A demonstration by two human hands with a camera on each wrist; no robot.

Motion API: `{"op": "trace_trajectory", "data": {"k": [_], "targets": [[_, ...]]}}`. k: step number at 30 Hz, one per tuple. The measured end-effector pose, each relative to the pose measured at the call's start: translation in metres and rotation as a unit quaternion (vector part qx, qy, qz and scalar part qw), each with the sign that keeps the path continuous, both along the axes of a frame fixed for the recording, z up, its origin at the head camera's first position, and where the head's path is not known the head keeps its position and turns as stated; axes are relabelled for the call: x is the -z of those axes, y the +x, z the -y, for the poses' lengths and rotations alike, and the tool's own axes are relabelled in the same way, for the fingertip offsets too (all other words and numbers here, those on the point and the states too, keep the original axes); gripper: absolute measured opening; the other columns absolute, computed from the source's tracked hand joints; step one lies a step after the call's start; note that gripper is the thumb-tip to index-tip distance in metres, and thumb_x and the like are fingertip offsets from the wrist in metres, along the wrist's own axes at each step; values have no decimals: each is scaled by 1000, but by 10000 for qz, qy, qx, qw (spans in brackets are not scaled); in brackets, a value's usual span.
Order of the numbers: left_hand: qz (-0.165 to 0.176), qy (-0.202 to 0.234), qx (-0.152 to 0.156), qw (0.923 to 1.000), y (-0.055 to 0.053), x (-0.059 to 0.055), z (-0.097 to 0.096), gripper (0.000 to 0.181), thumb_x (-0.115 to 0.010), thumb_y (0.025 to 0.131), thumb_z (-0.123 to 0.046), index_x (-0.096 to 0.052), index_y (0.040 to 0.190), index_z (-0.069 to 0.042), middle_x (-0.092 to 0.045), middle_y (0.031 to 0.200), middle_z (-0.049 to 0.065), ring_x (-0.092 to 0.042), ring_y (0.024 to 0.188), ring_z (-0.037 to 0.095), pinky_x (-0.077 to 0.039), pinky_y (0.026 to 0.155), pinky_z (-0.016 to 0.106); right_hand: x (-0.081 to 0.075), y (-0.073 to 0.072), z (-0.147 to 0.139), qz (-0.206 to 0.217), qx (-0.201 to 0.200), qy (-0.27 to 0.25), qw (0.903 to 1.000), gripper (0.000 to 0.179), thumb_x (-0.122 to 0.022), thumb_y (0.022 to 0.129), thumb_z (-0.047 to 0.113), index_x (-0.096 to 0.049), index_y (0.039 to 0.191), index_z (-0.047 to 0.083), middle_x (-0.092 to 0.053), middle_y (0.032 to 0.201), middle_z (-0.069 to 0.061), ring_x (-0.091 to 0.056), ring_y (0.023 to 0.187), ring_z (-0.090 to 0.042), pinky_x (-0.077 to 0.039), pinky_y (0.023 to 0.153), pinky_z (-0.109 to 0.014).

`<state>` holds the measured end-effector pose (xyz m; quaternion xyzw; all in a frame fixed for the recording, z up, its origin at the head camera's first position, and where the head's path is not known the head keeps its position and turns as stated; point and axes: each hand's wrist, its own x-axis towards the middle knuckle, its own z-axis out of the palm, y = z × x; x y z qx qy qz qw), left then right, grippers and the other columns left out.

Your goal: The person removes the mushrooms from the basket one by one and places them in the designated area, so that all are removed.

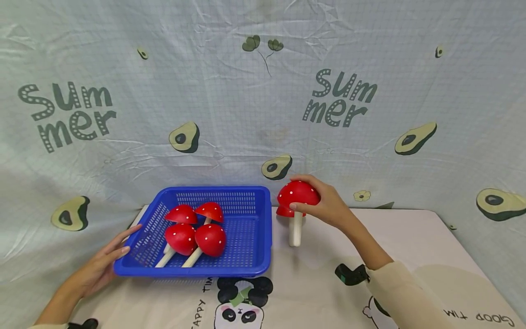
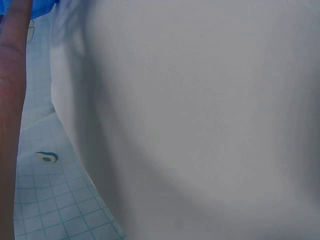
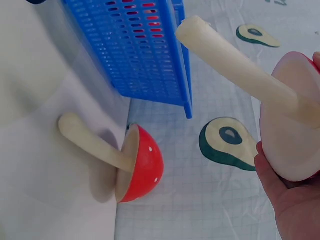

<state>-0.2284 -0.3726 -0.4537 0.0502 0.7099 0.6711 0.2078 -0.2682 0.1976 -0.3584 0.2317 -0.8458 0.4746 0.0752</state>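
Note:
My right hand point(image 1: 322, 203) grips a toy mushroom point(image 1: 297, 193) by its red, white-dotted cap, fingers over the top and thumb at the lower edge. Its pale stem points down in the head view. A second mushroom point(image 3: 143, 164) lies on the table behind it, mostly hidden in the head view but plain in the right wrist view. My left hand point(image 1: 100, 265) touches the left rim of a blue plastic basket point(image 1: 266, 237) with fingers extended. Several red-capped mushrooms point(image 1: 211, 240) lie inside, toward the basket's left half.
A pale table cover point(image 1: 320, 292) with a printed panda point(image 1: 239, 315) lies under the basket. Close behind the table hangs a light curtain point(image 1: 263, 91) printed with avocados and lettering. The left wrist view shows mostly blurred table surface.

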Motion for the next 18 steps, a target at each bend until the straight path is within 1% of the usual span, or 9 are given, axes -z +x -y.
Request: {"op": "trace_trajectory", "data": {"k": [4,11,18], "targets": [[44,18,-53,10000,-1,0,0,59,-35,112,-27,-9,161,-45,14,161,26,-60,112,4,-55,95,38,1,1,-4,-16,15,40,10000,65,-81,85,26,-55,143,21,-58,139,-6,-56,123,-34,-59,86,-46],[78,-11,-115,9999,-1,0,0,59,-36,112,-27,-9,161,-46,14,162,26,-60,111,4,-55,95,39,4,2,-11,30,173,133,9998,63,-82,85,29,-54,141,29,-57,138,-6,-55,123,-34,-59,86,-47],[64,-47,-111,9999,-1,1,1,59,-36,112,-27,-8,161,-46,14,162,26,-60,112,4,-55,95,39,8,3,-19,135,278,159,9994,63,-81,85,31,-54,142,29,-56,140,-6,-55,124,-35,-58,86,-48]]}}
